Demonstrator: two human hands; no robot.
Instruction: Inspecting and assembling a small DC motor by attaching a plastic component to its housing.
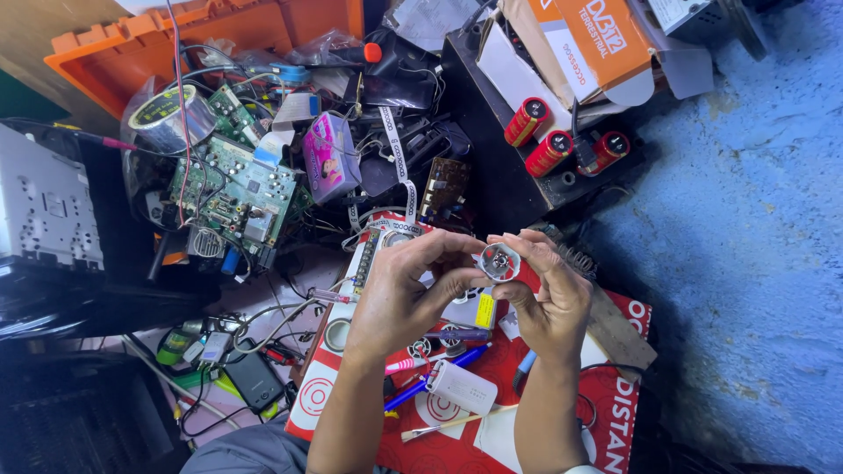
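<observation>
Both my hands are raised over a red and white printed sheet [615, 412]. My right hand [549, 294] grips a red cylindrical capacitor [505, 263], its silver terminal end facing the camera. My left hand [408, 290] reaches in from the left, its fingertips pinching the rim of the same capacitor. Three more red capacitors [549, 154] lie on a black box [492, 167] further back.
A green circuit board [233, 189] with wires, a roll of silver tape [167, 118], an orange crate [211, 35] and a grey metal chassis [44, 206] crowd the left. Pens, a small brush [448, 426] and a white device [461, 388] lie under my arms. Blue floor [746, 263] at right.
</observation>
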